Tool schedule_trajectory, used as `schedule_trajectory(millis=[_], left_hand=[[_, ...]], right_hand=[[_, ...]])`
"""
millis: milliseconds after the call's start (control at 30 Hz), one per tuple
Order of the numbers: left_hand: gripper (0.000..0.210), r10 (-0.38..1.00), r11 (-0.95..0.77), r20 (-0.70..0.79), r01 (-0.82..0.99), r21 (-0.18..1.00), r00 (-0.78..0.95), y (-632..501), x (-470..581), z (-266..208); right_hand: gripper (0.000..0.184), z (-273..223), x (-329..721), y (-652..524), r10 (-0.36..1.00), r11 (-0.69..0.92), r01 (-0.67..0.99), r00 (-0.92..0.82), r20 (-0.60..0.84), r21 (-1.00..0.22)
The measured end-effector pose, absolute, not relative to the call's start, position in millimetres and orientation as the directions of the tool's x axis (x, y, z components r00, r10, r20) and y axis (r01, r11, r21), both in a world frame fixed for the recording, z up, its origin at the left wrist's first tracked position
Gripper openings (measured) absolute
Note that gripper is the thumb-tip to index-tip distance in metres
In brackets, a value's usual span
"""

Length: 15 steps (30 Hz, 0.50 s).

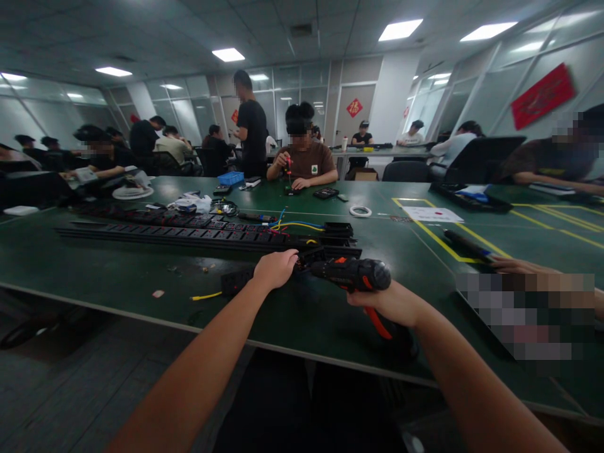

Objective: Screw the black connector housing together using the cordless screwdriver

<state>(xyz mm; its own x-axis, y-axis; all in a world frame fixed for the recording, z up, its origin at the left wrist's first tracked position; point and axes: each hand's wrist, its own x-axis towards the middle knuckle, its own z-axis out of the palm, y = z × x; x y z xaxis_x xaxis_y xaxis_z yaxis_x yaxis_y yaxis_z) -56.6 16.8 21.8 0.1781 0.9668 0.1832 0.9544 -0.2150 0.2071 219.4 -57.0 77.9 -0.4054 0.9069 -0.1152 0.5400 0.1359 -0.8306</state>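
Note:
My right hand (380, 301) is wrapped round the grip of a black and orange cordless drill (352, 274), whose nose points left. Close to that nose, my left hand (276, 268) has its fingers closed on a short black power strip part (236, 281). Part of this piece is hidden under my hand, and a yellow wire (207, 296) sticks out of its left end. The drill's tip is near my left fingertips; whether it touches a screw, I cannot tell. Just behind my hands lie long black power strips (202, 234) with rows of sockets.
Blue and yellow wires (297, 224), a white cable coil (360, 212) and a blue basket (231, 178) lie further back on the green table (141, 270). Opposite, a person (302, 157) holds a red screwdriver. At right, another person's hand (528, 267) is close to a dark tool (467, 245).

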Motion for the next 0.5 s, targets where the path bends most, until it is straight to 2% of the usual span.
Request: schedule_trajectory(millis=[300,500], left_hand=[[0.048,0.965,-0.226,0.18,0.954,0.196,0.191,15.9,-55.6,22.9],[0.048,0.968,-0.218,0.169,0.956,0.197,0.186,14.8,-55.4,24.3]], right_hand=[[0.018,77.9,217.6,-59.2,0.916,0.121,0.542,-0.384,-0.117,-0.832],[0.018,74.8,220.2,-56.2,0.909,0.061,0.521,-0.381,-0.168,-0.851]])
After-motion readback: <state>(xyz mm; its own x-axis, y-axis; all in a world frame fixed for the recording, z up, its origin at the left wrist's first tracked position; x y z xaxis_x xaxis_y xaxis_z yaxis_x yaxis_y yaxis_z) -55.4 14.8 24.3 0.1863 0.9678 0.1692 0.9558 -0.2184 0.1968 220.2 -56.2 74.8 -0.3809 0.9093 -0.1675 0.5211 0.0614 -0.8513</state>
